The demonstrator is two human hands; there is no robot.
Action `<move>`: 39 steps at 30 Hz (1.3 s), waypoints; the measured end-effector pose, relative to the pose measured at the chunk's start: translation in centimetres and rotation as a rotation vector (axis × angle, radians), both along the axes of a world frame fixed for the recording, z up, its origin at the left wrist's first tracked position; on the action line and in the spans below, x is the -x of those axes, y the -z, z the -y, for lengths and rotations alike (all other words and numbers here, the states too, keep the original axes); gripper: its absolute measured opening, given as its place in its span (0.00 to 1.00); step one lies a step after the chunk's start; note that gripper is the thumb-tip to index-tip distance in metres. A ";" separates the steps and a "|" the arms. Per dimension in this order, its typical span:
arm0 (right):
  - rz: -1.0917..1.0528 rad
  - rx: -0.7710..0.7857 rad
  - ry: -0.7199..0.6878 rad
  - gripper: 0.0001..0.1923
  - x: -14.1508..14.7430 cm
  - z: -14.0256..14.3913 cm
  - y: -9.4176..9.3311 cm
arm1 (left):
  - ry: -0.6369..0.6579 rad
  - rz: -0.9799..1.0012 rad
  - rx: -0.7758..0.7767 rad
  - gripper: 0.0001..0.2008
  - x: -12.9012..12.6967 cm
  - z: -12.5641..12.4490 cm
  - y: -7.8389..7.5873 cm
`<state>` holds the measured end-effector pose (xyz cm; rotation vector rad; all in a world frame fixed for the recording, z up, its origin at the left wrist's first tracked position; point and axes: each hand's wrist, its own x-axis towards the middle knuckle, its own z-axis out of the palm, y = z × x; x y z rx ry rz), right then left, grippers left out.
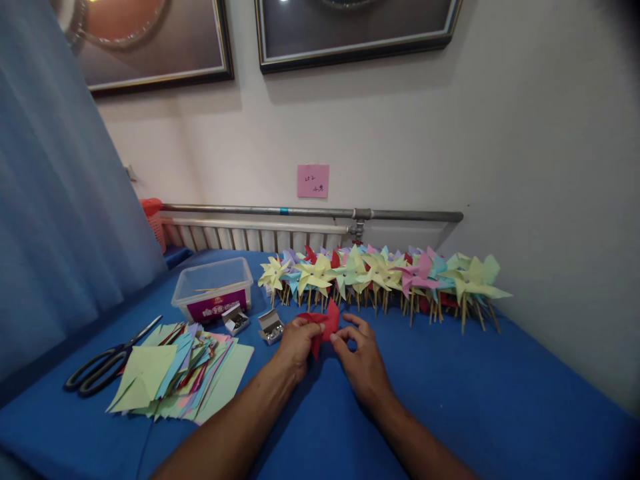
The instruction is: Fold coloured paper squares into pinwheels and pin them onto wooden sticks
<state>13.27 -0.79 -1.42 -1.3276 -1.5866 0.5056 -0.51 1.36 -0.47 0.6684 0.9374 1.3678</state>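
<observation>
A red paper pinwheel [330,323] with folded blades is gripped by my left hand [297,343], the thumb pressing on its middle. My right hand [363,357] is at its right edge, with curled fingers and the thumb tip against the paper. Whether a pin or stick sits behind the paper is hidden. Left of my hands stand two small open boxes, one box of metal pins [271,328] and another small box [235,320]. Behind them is a clear plastic tub [215,275] with thin sticks inside.
Many finished pinwheels on sticks [380,270] stand in rows along the back of the blue-covered table [450,413]. A pile of cut coloured paper [183,373] lies at left beside black-handled scissors [107,363]. Behind are a radiator [260,238] and pipe [240,211]; a blue curtain [65,187] hangs left.
</observation>
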 end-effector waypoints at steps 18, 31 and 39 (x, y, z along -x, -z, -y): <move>-0.143 0.120 -0.005 0.10 -0.1 -0.7 0.2 | -0.059 -0.149 0.042 0.09 -0.4 0.0 0.4; -0.418 0.253 -0.073 0.16 -0.6 -0.9 -0.5 | -0.022 -0.167 0.006 0.11 0.3 -0.4 0.6; -0.178 0.033 -0.101 0.13 0.2 0.2 -0.2 | -0.042 -0.043 0.000 0.14 0.3 -0.2 0.3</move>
